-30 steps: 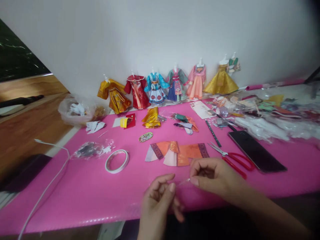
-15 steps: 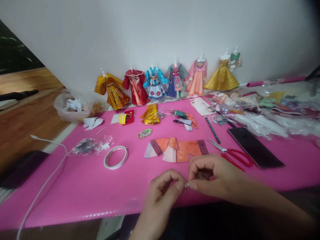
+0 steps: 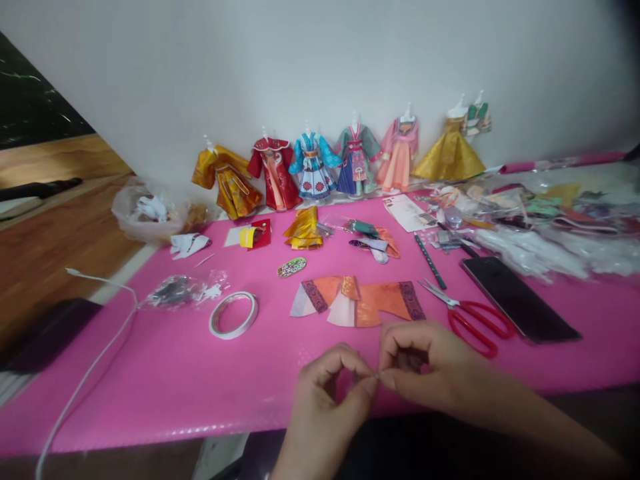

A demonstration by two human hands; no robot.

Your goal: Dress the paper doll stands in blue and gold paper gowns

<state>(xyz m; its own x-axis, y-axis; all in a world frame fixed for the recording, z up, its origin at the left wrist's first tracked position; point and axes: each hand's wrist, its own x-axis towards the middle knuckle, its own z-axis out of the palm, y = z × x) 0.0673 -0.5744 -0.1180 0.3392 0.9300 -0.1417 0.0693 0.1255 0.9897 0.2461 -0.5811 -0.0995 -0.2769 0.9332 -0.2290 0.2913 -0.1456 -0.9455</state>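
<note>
My left hand (image 3: pixel 334 393) and my right hand (image 3: pixel 430 367) meet above the near edge of the table, thumb and forefinger of each pinched tip to tip. A tiny pale object (image 3: pixel 377 377) sits between the fingertips, mostly covered and too small to name. Just beyond the hands, an orange doll garment (image 3: pixel 373 303) with purple patterned cuffs lies flat. Red-handled scissors (image 3: pixel 451 304) rest with blades apart to the right of it, next to a black phone (image 3: pixel 517 297). A roll of white tape (image 3: pixel 241 331) lies to the left.
Dressed doll forms, such as a blue one (image 3: pixel 313 163), stand along the wall. Plastic-wrapped pieces (image 3: pixel 540 247) crowd the right side. A dotted pencil (image 3: pixel 430 260), a glittery oval clip (image 3: pixel 291 267), folded yellow cloth (image 3: pixel 303 230) and a white cable (image 3: pixel 100 343) lie on the pink table cover (image 3: pixel 165 373).
Both hands have shifted slightly down, and their fingertips are closer together. The small shiny object between them is now more hidden. The whole view has moved a little.
</note>
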